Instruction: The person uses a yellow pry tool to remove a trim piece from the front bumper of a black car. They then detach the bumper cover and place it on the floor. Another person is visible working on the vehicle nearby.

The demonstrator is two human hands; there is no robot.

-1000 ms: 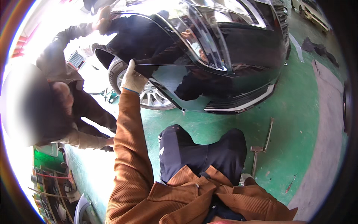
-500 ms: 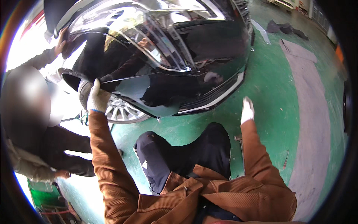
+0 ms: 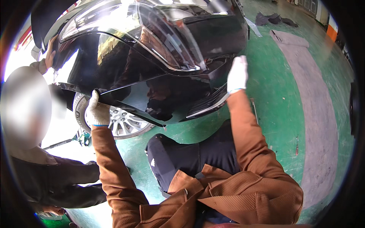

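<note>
The front corner of a black car fills the space before me. My left hand point(image 3: 99, 113), in a whitish knit glove, grips the rear edge of the glossy bumper point(image 3: 167, 97) beside the wheel arch. Its thumb lies over the upper edge; the fingertips are hidden behind the panel. At the bumper's front side, my gloved right hand point(image 3: 238, 75) is raised with straight fingers, held flat together. I cannot tell whether it touches the surface. Above the bumper seam sits the headlight point(image 3: 167, 45). A silver-spoked wheel point(image 3: 123, 122) shows below my left hand.
A co-worker stands at the left, one hand point(image 3: 50, 57) on the car's fender. By the wheel is a green jack point(image 3: 83, 137). A grey mat point(image 3: 315, 102) runs along the right floor. A hammer-like tool point(image 3: 254, 110) and a thin tool point(image 3: 297, 146) lie nearer me.
My right hand has moved up and left from above the floor to the bumper's front side. The left hand keeps its grip on the bumper edge. My view has shifted slightly.
</note>
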